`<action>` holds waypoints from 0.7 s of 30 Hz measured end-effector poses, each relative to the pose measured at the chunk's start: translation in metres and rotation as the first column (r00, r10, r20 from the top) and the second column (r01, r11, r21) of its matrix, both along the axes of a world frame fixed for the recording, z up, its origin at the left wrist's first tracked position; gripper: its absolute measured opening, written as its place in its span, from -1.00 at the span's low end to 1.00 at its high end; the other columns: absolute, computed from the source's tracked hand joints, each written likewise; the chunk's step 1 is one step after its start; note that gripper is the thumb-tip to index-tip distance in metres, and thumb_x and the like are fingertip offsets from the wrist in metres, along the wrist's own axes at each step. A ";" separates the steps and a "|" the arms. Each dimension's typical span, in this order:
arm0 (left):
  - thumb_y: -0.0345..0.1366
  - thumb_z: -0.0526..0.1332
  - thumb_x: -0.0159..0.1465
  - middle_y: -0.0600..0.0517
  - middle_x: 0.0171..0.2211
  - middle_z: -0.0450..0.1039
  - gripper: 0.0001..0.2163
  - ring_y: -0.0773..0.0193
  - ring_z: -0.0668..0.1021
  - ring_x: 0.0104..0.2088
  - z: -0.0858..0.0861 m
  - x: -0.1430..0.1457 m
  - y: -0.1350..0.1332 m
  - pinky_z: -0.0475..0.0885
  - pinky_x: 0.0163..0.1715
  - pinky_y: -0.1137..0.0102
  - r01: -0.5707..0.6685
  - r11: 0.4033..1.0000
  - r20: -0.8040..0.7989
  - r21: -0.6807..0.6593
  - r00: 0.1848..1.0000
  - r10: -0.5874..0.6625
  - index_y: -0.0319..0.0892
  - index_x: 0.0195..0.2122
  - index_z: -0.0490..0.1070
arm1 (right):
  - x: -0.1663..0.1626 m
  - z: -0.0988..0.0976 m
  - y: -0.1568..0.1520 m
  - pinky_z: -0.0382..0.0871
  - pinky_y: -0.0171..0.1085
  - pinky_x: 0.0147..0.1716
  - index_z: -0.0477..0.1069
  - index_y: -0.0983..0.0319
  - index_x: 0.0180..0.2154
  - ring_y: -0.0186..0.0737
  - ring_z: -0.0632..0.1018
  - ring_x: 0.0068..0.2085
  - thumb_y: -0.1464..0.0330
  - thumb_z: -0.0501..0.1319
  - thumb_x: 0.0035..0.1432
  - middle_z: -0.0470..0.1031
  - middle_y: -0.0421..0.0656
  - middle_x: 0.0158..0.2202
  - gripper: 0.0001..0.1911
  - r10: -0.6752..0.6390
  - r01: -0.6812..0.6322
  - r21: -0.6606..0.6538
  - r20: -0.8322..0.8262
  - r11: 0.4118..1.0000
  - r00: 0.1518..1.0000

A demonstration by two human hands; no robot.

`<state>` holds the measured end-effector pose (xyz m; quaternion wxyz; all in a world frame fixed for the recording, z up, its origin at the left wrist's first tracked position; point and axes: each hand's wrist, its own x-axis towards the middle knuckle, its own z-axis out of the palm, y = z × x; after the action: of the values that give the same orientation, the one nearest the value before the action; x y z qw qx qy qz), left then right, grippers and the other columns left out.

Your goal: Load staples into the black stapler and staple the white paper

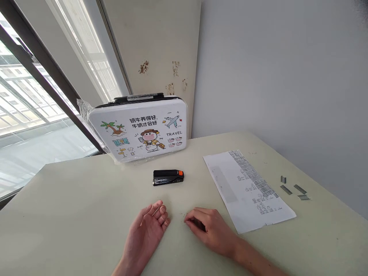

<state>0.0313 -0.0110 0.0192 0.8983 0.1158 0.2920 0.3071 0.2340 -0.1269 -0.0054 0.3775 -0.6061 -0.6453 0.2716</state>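
My left hand (148, 231) rests palm up near the front of the table, fingers loosely bent and apart, with nothing in it. To its right, my right hand (214, 231) touches the tabletop with thumb and fingertips pinched together. Tiny specks lie by those fingertips; whatever the pinch holds is too small to make out. Beyond both hands lies a black stapler (168, 177) with an orange button at its right end. A printed sheet of paper (230, 191) lies flat to the right of my right hand. Several short strips of staples (286, 189) are scattered past the paper.
A white travel case (135, 142) with cartoon prints, wrapped in clear plastic, stands upright at the back of the pale table (71, 214). A grey wall (273, 76) borders the right side. At the left is a dark-framed window (43, 73).
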 end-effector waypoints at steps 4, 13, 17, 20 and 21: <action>-0.41 0.26 0.34 -0.06 -0.33 0.50 -0.87 0.24 0.55 -0.34 -0.002 -0.001 0.000 0.55 -0.20 0.32 0.000 1.000 0.002 -0.002 1.000 0.000 -0.33 -0.17 0.58 | 0.000 0.001 0.000 0.30 -0.31 -0.37 0.50 0.14 -0.22 -0.29 0.48 -0.40 0.39 0.16 0.39 0.57 -0.24 -0.34 -0.85 -0.005 0.005 0.001 0.001 1.000 1.000; -0.40 0.29 0.33 -0.05 -0.32 0.49 -0.88 0.26 0.54 -0.34 -0.004 -0.001 0.000 0.54 -0.20 0.34 0.009 1.000 0.006 0.018 1.000 -0.009 -0.32 -0.16 0.58 | 0.001 0.006 -0.001 0.33 -0.30 -0.37 0.52 0.14 -0.21 -0.28 0.50 -0.39 0.35 0.15 0.39 0.58 -0.22 -0.33 -0.83 0.008 -0.008 -0.022 -0.021 1.000 1.000; -0.37 0.29 0.33 -0.04 -0.32 0.49 -0.88 0.26 0.54 -0.33 -0.004 -0.001 0.000 0.53 -0.21 0.34 0.013 1.000 0.000 0.024 1.000 -0.013 -0.31 -0.17 0.58 | 0.016 0.016 -0.007 0.40 -0.31 -0.37 0.52 0.12 -0.16 -0.27 0.53 -0.35 0.27 0.14 0.42 0.58 -0.21 -0.28 -0.82 -0.001 -0.003 -0.056 -0.078 0.998 0.997; -0.36 0.30 0.33 -0.04 -0.32 0.48 -0.88 0.26 0.53 -0.34 -0.004 -0.002 0.000 0.53 -0.23 0.34 0.015 1.000 -0.004 0.019 1.000 -0.015 -0.30 -0.19 0.57 | 0.048 0.023 -0.013 0.48 -0.28 -0.34 0.50 0.09 -0.12 -0.24 0.57 -0.29 0.19 0.08 0.47 0.59 -0.18 -0.22 -0.75 -0.115 0.115 -0.053 0.009 0.992 0.993; -0.37 0.30 0.33 -0.04 -0.32 0.48 -0.89 0.26 0.53 -0.35 -0.004 -0.002 0.000 0.53 -0.23 0.34 0.014 1.000 -0.004 0.017 1.000 -0.013 -0.30 -0.19 0.57 | 0.062 0.023 -0.015 0.51 -0.26 -0.29 0.50 0.08 -0.10 -0.21 0.58 -0.24 0.16 0.06 0.48 0.59 -0.16 -0.16 -0.73 -0.167 0.170 -0.035 0.071 0.985 0.983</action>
<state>0.0293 -0.0112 0.0150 0.8989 0.1259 0.2901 0.3033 0.2957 -0.1419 0.0175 0.3645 -0.6751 -0.5983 0.2310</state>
